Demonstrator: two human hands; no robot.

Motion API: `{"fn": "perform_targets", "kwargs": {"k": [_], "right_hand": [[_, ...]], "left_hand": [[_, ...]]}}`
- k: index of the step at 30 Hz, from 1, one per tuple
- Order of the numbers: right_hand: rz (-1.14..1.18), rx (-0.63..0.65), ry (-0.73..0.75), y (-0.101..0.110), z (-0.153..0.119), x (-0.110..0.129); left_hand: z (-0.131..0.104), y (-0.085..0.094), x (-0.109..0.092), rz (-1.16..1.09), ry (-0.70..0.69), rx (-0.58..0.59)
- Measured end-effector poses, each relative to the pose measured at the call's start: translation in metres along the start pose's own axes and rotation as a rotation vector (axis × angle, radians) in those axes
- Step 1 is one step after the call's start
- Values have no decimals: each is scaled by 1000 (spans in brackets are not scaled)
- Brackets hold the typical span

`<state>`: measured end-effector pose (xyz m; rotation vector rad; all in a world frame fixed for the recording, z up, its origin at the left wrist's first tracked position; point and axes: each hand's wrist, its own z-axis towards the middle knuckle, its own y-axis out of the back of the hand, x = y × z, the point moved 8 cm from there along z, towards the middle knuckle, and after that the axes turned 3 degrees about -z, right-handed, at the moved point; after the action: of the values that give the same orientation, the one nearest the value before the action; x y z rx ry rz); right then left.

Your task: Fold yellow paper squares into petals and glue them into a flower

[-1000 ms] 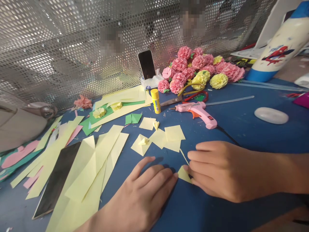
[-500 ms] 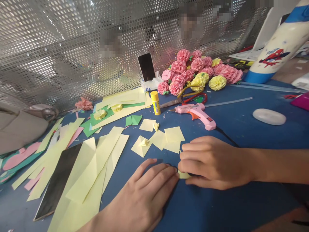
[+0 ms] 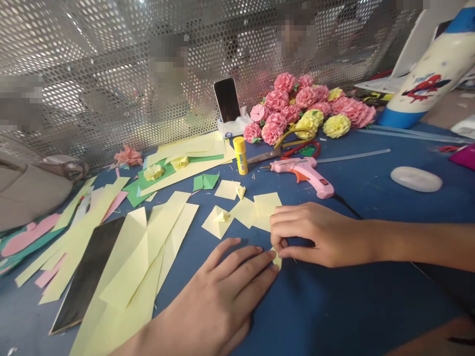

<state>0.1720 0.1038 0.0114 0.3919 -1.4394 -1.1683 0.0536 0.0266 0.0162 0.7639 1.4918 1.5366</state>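
Note:
A small piece of pale yellow paper (image 3: 276, 260) lies on the blue table between my hands, mostly covered by fingers. My left hand (image 3: 226, 287) rests on the tabletop with its fingers stretched out, and its fingertips touch the paper's left side; its thumb is hidden. Thumb and forefinger of my right hand (image 3: 315, 235) are pinched together at the paper's upper right edge. Just beyond lie yellow paper squares (image 3: 267, 203), a square with a small folded piece (image 3: 221, 216) on it, and another folded yellow piece (image 3: 241, 192).
Yellow paper strips (image 3: 148, 267) overlap a dark flat panel (image 3: 87, 282) on the left. Farther back are a glue stick (image 3: 240, 155), scissors (image 3: 261, 156), a pink glue gun (image 3: 306, 173), a propped phone (image 3: 227, 100), paper flowers (image 3: 308, 106), a white oval object (image 3: 416, 178) and a perforated metal screen (image 3: 122, 89).
My right hand has shifted slightly up and left, its fingers now gathered into a pinch at the paper. The left hand stays nearly in place. The view has tilted slightly.

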Motion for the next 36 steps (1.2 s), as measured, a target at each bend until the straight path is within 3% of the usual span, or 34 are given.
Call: {"fn": "perform_targets", "kwargs": {"k": [5,26,36], "right_hand": [[-52,-24,-68,-5,0,1],[-309,-47,-5,-13,-2,10],[-319,-50,-26,-15,-2,11]], "left_hand": [[1,3,1,-20,15,-28],[-1,-3,-5,71,-39,9],[-5,-2,-12,189,-94,-48]]}}
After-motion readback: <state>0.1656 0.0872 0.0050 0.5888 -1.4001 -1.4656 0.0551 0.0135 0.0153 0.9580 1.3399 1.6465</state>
